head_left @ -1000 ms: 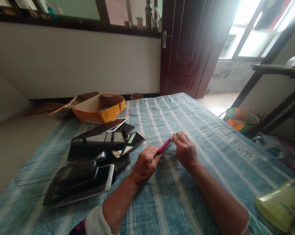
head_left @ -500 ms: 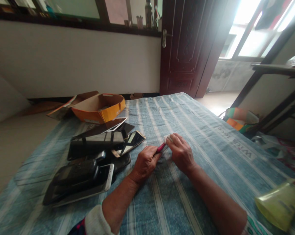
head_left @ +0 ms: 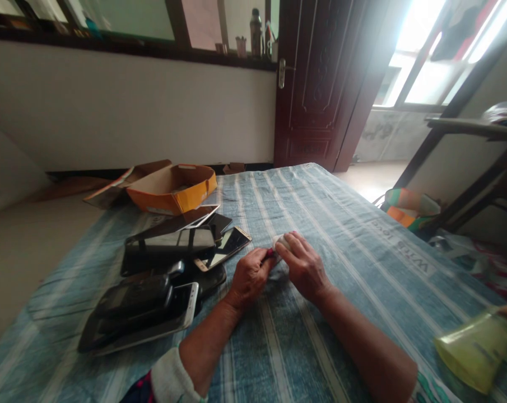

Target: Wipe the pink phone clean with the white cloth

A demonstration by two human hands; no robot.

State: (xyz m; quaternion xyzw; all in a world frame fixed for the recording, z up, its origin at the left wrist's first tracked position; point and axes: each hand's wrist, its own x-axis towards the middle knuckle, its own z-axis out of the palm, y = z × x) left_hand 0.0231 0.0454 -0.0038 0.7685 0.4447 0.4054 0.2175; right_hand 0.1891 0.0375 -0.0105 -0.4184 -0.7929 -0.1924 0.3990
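My left hand (head_left: 249,275) is closed around a slim red-pink object (head_left: 270,253), only a short end of which shows; I cannot tell its kind. My right hand (head_left: 304,267) presses a crumpled white tissue or cloth (head_left: 279,242) against that end, fingers bent over it. Both hands are close together above the blue striped tablecloth (head_left: 341,246). Left of my left hand lies a gold-edged smartphone (head_left: 224,250) with a reflecting screen. Beside it are a large black device (head_left: 169,246) and a silver-edged phone (head_left: 190,305) under a dark bulky object (head_left: 131,296).
An open orange cardboard box (head_left: 173,201) stands at the far left of the table. A translucent yellow container (head_left: 474,350) is at the right edge. Beyond the table are a dark red door (head_left: 320,84) and, at right, a shelf (head_left: 467,126).
My right hand has slid the white tissue leftward along the red-pink object towards my left hand, so less of the object shows. The camera view has shifted slightly.
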